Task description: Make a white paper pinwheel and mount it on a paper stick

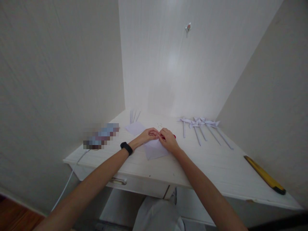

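Head view: a thin white sheet (155, 153), faintly lilac in tint, is seen on the white table (204, 173), its plain surface spread towards six o'clock from the hands and its far part covered by them. The left hand (150, 134) and the right hand (168, 139) are brought together there, fingers curled and narrow, tips nearly meeting; whether the sheet itself is gripped cannot be told. A red object (175, 136) is partly hidden at three o'clock, just beside the right hand. Another sheet (134, 128) is laid near ten o'clock, with slim paper sticks (134, 117) beyond it. Paper pinwheels (199, 122) on sticks are grouped between two and three. At nine, an object (103, 136) is masked by mosaic blocks, so any label cannot be read.
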### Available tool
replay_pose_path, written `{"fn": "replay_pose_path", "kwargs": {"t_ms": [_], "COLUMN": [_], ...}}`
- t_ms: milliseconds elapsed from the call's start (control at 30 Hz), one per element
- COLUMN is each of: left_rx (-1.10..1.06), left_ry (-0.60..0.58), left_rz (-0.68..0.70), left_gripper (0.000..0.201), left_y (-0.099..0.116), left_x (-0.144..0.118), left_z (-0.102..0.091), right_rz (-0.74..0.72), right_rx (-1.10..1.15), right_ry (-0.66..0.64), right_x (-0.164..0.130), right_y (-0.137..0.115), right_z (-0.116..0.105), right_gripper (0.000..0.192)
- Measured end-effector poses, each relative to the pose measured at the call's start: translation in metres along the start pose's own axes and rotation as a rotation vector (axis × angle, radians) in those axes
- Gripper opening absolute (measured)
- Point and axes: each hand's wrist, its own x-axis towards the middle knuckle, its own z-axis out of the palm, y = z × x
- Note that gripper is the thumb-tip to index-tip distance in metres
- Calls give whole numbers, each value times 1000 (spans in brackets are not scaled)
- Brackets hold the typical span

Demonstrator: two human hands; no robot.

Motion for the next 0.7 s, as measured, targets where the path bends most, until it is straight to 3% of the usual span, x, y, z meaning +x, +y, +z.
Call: {"fn": "replay_pose_path", "kwargs": {"t_ms": [700], "left_rx": [5], "left_ry": [0], "left_rz": [-36], "left_gripper": [34], "left_y": [-1], "left_x": [1], "left_z": [0], "right_rz": [19], "right_rx": [70], "right_ry": [-19], "right_x": [-1], "right_y": [4], "right_z": [2], "right_gripper": [11]}}
